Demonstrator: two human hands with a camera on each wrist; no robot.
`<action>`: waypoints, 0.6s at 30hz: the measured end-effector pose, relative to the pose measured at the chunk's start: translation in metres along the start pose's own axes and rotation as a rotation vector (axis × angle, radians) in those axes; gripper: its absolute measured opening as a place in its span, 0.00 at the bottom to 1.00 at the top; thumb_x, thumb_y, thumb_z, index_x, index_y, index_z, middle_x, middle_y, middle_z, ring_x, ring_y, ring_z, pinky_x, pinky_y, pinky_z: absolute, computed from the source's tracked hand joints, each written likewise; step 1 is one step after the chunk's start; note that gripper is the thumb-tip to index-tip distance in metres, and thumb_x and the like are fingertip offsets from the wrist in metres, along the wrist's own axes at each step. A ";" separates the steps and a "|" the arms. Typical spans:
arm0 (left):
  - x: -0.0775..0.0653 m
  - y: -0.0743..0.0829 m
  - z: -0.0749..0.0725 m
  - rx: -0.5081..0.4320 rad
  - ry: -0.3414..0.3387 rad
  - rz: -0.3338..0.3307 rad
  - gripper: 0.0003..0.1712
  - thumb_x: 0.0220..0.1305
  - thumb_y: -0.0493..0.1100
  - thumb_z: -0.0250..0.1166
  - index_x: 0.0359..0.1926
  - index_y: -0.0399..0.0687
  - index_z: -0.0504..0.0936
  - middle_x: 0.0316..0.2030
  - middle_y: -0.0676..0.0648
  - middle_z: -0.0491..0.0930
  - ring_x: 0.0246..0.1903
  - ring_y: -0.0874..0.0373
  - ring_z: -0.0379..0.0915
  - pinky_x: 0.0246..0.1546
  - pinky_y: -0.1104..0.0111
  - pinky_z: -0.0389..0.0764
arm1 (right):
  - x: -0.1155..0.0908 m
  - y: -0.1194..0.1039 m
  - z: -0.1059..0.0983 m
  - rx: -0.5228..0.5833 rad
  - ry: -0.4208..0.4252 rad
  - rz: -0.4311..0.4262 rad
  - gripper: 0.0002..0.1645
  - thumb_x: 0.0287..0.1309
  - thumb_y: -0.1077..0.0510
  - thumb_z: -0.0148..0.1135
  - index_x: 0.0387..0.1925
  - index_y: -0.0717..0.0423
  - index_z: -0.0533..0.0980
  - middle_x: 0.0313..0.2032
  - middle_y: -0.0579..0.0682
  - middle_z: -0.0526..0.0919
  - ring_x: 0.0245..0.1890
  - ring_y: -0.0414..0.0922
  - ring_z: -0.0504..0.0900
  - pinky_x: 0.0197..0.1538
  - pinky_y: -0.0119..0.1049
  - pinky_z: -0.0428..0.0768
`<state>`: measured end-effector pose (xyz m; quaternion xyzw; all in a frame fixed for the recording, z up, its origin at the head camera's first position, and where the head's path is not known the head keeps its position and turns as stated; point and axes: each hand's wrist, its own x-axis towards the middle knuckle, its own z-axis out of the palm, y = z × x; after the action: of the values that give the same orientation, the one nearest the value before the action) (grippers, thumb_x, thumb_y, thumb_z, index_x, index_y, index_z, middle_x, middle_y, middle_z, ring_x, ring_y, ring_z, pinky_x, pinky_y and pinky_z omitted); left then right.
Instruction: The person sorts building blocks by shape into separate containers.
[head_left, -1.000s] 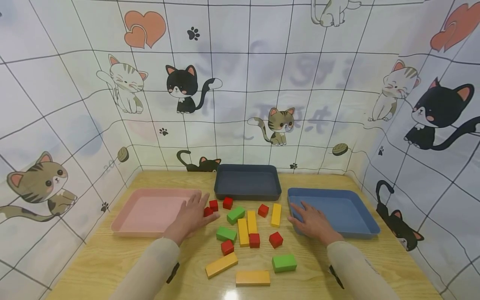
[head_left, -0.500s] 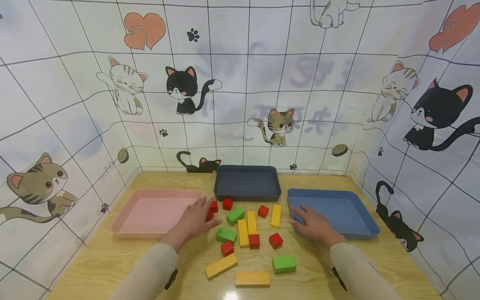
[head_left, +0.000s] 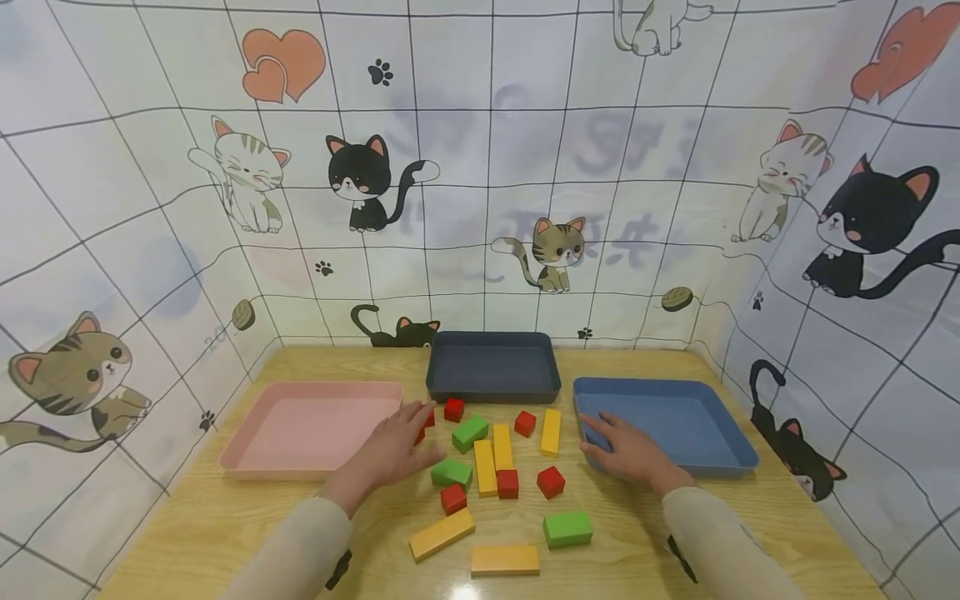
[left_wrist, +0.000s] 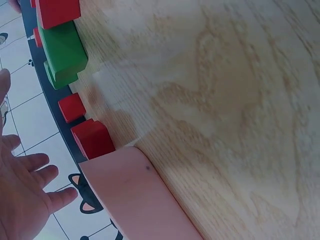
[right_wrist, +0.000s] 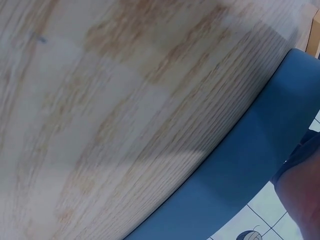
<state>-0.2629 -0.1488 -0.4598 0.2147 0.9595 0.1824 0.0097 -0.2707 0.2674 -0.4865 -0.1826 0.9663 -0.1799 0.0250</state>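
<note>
In the head view my left hand (head_left: 390, 447) hovers beside the right end of the pink tray (head_left: 240, 429), over red cubes that it partly hides. In the left wrist view its fingers are spread and apart from the red block (left_wrist: 93, 140). My right hand (head_left: 624, 447) is held over the near left corner of the blue tray (head_left: 738, 462), fingers extended, holding nothing. Between the hands lie green blocks (head_left: 470, 433), yellow bars (head_left: 485, 468) and red cubes (head_left: 551, 482). The right wrist view shows only part of the right hand (right_wrist: 302, 192) beyond the tray wall.
A dark grey tray (head_left: 493, 395) stands at the back middle of the wooden table (head_left: 187, 533). Nearer the front lie two yellow bars (head_left: 505, 560) and a green block (head_left: 567, 529). A cat-patterned sheet (head_left: 480, 167) hangs behind and on both sides.
My left hand has shifted slightly toward me and to the right, its fingers still extended. The right hand has barely moved. The trays and blocks lie as before.
</note>
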 end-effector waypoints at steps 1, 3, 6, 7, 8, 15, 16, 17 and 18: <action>0.000 0.000 0.000 -0.003 -0.005 0.004 0.47 0.64 0.61 0.64 0.76 0.44 0.58 0.72 0.35 0.59 0.71 0.36 0.53 0.68 0.43 0.57 | 0.000 0.000 0.000 -0.004 -0.001 0.000 0.37 0.70 0.40 0.54 0.73 0.54 0.64 0.69 0.72 0.61 0.65 0.72 0.64 0.58 0.70 0.65; -0.001 0.001 0.000 -0.006 -0.010 0.008 0.47 0.64 0.61 0.65 0.76 0.44 0.58 0.72 0.36 0.59 0.70 0.35 0.54 0.67 0.44 0.59 | -0.001 -0.001 0.000 -0.012 -0.005 -0.001 0.38 0.70 0.40 0.54 0.73 0.54 0.64 0.69 0.72 0.61 0.65 0.72 0.64 0.59 0.70 0.65; -0.002 0.002 0.000 -0.029 -0.025 0.007 0.47 0.64 0.60 0.66 0.76 0.45 0.58 0.72 0.36 0.59 0.69 0.35 0.57 0.65 0.44 0.62 | -0.002 -0.002 0.001 -0.029 -0.010 -0.001 0.38 0.70 0.38 0.52 0.73 0.53 0.64 0.68 0.71 0.62 0.65 0.72 0.64 0.61 0.71 0.61; -0.002 0.002 0.000 -0.028 -0.031 0.005 0.48 0.64 0.60 0.66 0.76 0.46 0.58 0.72 0.37 0.59 0.69 0.36 0.58 0.65 0.45 0.63 | -0.002 -0.002 0.001 -0.038 -0.012 0.001 0.38 0.70 0.37 0.52 0.73 0.53 0.64 0.69 0.71 0.62 0.65 0.72 0.64 0.62 0.71 0.60; -0.002 0.002 0.000 -0.029 -0.035 0.005 0.48 0.63 0.60 0.66 0.76 0.46 0.58 0.72 0.37 0.59 0.68 0.37 0.59 0.65 0.45 0.64 | -0.002 -0.002 0.002 -0.045 -0.013 0.005 0.39 0.70 0.37 0.51 0.73 0.52 0.63 0.69 0.70 0.61 0.65 0.72 0.63 0.63 0.72 0.58; -0.002 0.001 0.003 -0.026 -0.055 0.049 0.47 0.63 0.61 0.66 0.75 0.45 0.60 0.70 0.36 0.62 0.67 0.39 0.62 0.63 0.46 0.66 | -0.005 -0.002 0.003 -0.072 -0.007 0.023 0.39 0.70 0.35 0.50 0.74 0.50 0.62 0.70 0.69 0.60 0.68 0.71 0.60 0.64 0.74 0.50; -0.002 0.001 0.003 -0.027 -0.059 0.054 0.47 0.63 0.61 0.66 0.75 0.45 0.61 0.70 0.36 0.63 0.67 0.39 0.62 0.63 0.46 0.67 | -0.005 -0.002 0.002 -0.074 -0.008 0.024 0.39 0.70 0.35 0.50 0.74 0.50 0.62 0.70 0.68 0.60 0.68 0.71 0.60 0.64 0.74 0.50; -0.002 0.000 0.003 -0.026 -0.064 0.057 0.46 0.63 0.61 0.66 0.75 0.45 0.61 0.69 0.36 0.63 0.67 0.39 0.62 0.63 0.46 0.67 | -0.005 -0.002 0.002 -0.078 -0.010 0.025 0.39 0.70 0.35 0.49 0.74 0.50 0.62 0.70 0.68 0.60 0.68 0.71 0.60 0.64 0.74 0.49; -0.002 0.000 0.002 -0.027 -0.070 0.058 0.46 0.63 0.60 0.66 0.74 0.44 0.61 0.69 0.36 0.63 0.67 0.38 0.62 0.63 0.46 0.67 | -0.005 -0.002 0.002 -0.080 -0.013 0.027 0.40 0.70 0.34 0.49 0.74 0.50 0.62 0.70 0.68 0.60 0.68 0.71 0.60 0.64 0.74 0.49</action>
<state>-0.2603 -0.1486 -0.4621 0.2485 0.9493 0.1879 0.0408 -0.2647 0.2664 -0.4880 -0.1715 0.9749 -0.1396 0.0262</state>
